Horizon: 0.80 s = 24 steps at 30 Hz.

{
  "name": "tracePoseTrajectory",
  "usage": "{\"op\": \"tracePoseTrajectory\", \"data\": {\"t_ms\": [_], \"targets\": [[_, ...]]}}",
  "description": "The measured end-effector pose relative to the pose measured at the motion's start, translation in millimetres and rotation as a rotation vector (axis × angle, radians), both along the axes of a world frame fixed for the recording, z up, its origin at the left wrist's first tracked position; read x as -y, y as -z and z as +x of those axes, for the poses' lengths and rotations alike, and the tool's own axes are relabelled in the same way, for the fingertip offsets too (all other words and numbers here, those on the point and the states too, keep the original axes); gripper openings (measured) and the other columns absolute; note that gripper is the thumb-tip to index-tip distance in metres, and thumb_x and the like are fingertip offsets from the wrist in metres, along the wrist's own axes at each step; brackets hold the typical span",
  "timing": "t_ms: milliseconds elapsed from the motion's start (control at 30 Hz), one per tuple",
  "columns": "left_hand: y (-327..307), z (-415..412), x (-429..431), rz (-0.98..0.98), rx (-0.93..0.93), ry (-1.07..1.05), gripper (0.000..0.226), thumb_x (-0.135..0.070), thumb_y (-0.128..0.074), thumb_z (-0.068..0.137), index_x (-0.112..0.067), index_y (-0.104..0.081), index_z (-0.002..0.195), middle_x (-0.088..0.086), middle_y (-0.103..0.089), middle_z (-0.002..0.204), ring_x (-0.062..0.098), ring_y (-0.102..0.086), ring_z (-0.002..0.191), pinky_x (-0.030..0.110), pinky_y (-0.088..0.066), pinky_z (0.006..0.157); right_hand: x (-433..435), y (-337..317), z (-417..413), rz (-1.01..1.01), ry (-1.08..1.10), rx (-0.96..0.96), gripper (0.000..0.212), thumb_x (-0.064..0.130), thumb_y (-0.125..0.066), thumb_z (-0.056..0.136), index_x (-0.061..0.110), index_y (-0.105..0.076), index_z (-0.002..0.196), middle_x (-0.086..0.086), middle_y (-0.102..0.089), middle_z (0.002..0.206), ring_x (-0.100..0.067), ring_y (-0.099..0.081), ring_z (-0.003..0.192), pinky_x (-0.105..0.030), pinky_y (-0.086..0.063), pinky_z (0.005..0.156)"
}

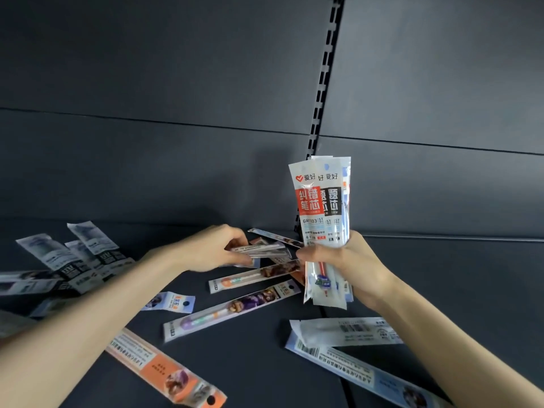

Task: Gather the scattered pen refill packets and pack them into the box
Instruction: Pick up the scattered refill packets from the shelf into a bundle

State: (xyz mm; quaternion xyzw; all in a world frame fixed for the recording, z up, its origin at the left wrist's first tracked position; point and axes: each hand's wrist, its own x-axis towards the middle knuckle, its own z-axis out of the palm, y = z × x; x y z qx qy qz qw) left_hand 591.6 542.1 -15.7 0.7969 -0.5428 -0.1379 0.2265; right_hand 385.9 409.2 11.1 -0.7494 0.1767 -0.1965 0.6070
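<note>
My right hand (350, 260) grips an upright bundle of several white refill packets (321, 201) with red and black labels, above the dark shelf (265, 363). My left hand (212, 248) pinches a slim packet (259, 250) lying flat just left of the bundle. More slim packets lie between my arms: an orange-tipped one (253, 278) and a purple one (229, 309). A pile of white packets (73, 257) lies at the far left. No box is in view.
An orange packet (164, 369) lies under my left forearm near the front. Two pale blue packets (353, 343) lie under my right forearm. A small packet (170, 301) sits mid-shelf. The dark back panel with a slotted upright (323, 78) rises behind.
</note>
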Motion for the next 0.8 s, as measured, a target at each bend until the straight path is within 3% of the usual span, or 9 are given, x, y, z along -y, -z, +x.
{"op": "tracePoseTrajectory", "data": {"t_ms": [167,233,333,400,500,600,700,800], "targets": [[0,-7,0,0.103,0.122,0.027,0.020,-0.041,-0.055,0.091,-0.021,-0.051,0.087,-0.004,-0.055,0.086,0.012,-0.049,0.076,0.025,-0.035,0.062,-4,-2,-2,-0.004,-0.008,0.028,0.030,-0.001,-0.072,0.075,0.021,-0.067,0.096,0.000,-0.074,0.095,-0.011,-0.069,0.089,-0.021,-0.053,0.076],[-8,-9,-2,0.021,0.099,-0.005,0.024,-0.039,-0.052,0.093,-0.016,-0.049,0.085,-0.004,-0.051,0.079,0.012,-0.047,0.069,0.027,-0.035,0.061,-5,-3,-4,-0.001,-0.022,0.041,0.029,-0.001,-0.070,0.076,0.020,-0.068,0.096,0.002,-0.075,0.091,-0.011,-0.070,0.087,-0.021,-0.054,0.074],[-30,-20,-5,-0.200,-0.047,-0.002,0.016,-0.033,-0.054,0.093,-0.018,-0.052,0.088,-0.004,-0.064,0.072,0.011,-0.060,0.061,0.031,-0.048,0.065,-4,-5,-6,0.024,-0.012,0.079,0.026,0.004,-0.075,0.072,0.019,-0.068,0.093,0.002,-0.074,0.083,-0.014,-0.071,0.080,-0.024,-0.054,0.070],[-43,-37,-5,-0.273,-0.113,0.067,0.011,-0.031,-0.056,0.092,-0.021,-0.053,0.089,0.001,-0.067,0.071,0.009,-0.058,0.053,0.030,-0.049,0.060,-1,-9,-8,0.049,0.019,0.125,0.026,0.012,-0.075,0.064,0.015,-0.068,0.089,-0.002,-0.071,0.078,-0.017,-0.069,0.074,-0.028,-0.054,0.065],[-51,-60,-3,-0.278,-0.159,0.109,0.011,-0.031,-0.063,0.088,-0.021,-0.057,0.090,0.011,-0.070,0.077,0.011,-0.054,0.047,0.025,-0.043,0.047,7,-24,-17,0.055,0.064,0.228,0.029,0.015,-0.072,0.062,0.016,-0.070,0.090,-0.001,-0.073,0.081,-0.014,-0.070,0.074,-0.026,-0.055,0.062],[-58,-71,-3,-0.203,-0.136,0.098,0.014,-0.032,-0.067,0.084,-0.020,-0.062,0.089,0.011,-0.072,0.080,0.012,-0.046,0.044,0.015,-0.037,0.047,16,-36,-36,-0.027,0.102,0.264,0.026,0.016,-0.074,0.057,0.023,-0.070,0.082,0.007,-0.075,0.081,-0.007,-0.070,0.072,-0.023,-0.057,0.063],[-68,-96,1,-0.134,-0.156,0.130,0.014,-0.028,-0.072,0.081,-0.017,-0.068,0.088,0.010,-0.073,0.079,0.015,-0.045,0.047,0.014,-0.036,0.047,24,-41,-60,-0.109,0.023,0.155,0.034,0.016,-0.076,0.056,0.023,-0.071,0.089,-0.002,-0.075,0.101,-0.013,-0.071,0.090,-0.030,-0.058,0.079],[-74,-129,13,-0.107,-0.158,0.166,0.016,-0.024,-0.076,0.078,-0.015,-0.072,0.089,0.007,-0.075,0.081,0.017,-0.048,0.051,0.016,-0.039,0.047,33,-38,-83,-0.156,-0.049,0.000,0.034,0.010,-0.078,0.061,0.015,-0.072,0.094,-0.003,-0.075,0.096,-0.019,-0.070,0.092,-0.033,-0.054,0.082]]}}
